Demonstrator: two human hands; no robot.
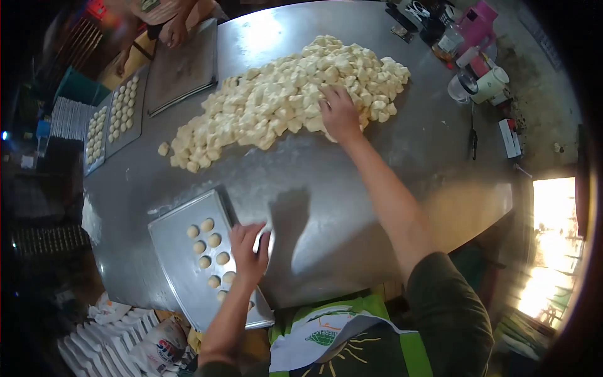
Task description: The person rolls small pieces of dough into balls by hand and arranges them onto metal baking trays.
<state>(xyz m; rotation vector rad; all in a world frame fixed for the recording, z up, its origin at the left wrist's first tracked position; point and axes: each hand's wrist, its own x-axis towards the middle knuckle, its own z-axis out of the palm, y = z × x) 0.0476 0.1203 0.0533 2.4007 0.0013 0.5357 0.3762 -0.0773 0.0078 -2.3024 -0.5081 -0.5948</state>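
Note:
A large heap of pale dough pieces (pixel 270 100) spreads across the metal table. My right hand (pixel 341 116) reaches into its near right side, fingers curled down on a piece of dough; the palm side is hidden. Close to me, a metal baking tray (pixel 173 245) lies at an angle, carrying several round dough balls (pixel 215 240) in rows. Above the tray's right edge is my left hand (pixel 250 254), with thumb and fingers apart and nothing visible between them.
Another person's hand (pixel 174 31) is near an empty-looking tray (pixel 182 66) at the far left. Two trays of dough balls (pixel 124 110) stand beside it. A pink jug (pixel 478 25), a mug (pixel 491 85) and other items crowd the right edge. Styrofoam-like stacks (pixel 107 345) lie below left.

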